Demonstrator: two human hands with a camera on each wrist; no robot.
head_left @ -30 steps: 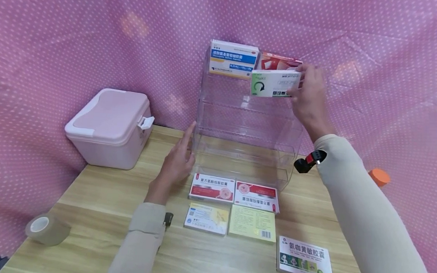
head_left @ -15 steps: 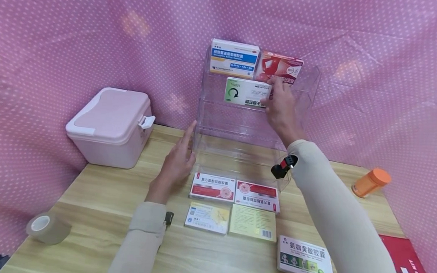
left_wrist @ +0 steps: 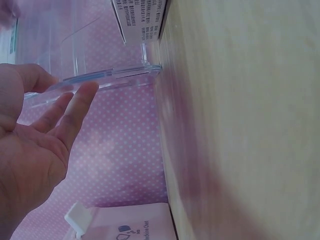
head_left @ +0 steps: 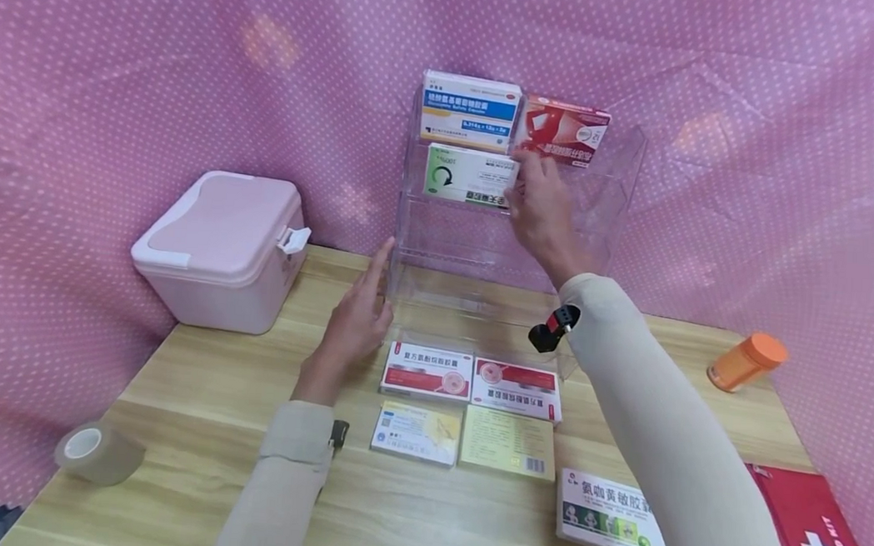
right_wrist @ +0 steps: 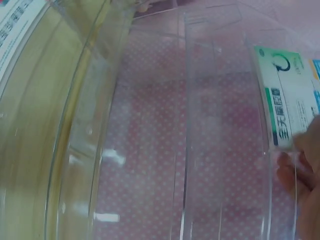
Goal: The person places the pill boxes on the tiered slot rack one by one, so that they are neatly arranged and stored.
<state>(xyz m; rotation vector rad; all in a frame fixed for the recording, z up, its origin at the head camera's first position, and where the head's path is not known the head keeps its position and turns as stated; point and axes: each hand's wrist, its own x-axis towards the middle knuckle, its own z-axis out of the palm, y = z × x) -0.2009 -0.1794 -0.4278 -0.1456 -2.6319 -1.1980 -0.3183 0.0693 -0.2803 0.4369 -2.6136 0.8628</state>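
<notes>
My right hand (head_left: 549,209) pinches the right end of a white and green medicine box (head_left: 467,175), its print upside down. The box is at the second tier of a clear acrylic display rack (head_left: 454,232), below a blue and white medicine box (head_left: 468,110). To the right of that one, a red medicine box (head_left: 566,132) stands on the top tier. My left hand (head_left: 354,318) touches the rack's left side panel with its fingers fairly straight. In the left wrist view, the thumb and fingertips (left_wrist: 89,90) lie at the panel's edge.
Before the rack lie two red and white boxes (head_left: 427,373), two yellowish boxes (head_left: 507,444) and a white capsule box (head_left: 606,513). A pink medicine chest (head_left: 216,251) and tape roll (head_left: 99,453) are left; an orange bottle (head_left: 747,361) and red first-aid pouch (head_left: 804,529) are right.
My right hand has carried the white and green box leftward and slightly down, from in front of the red box to under the blue and white one. The left hand has stayed at the rack's side.
</notes>
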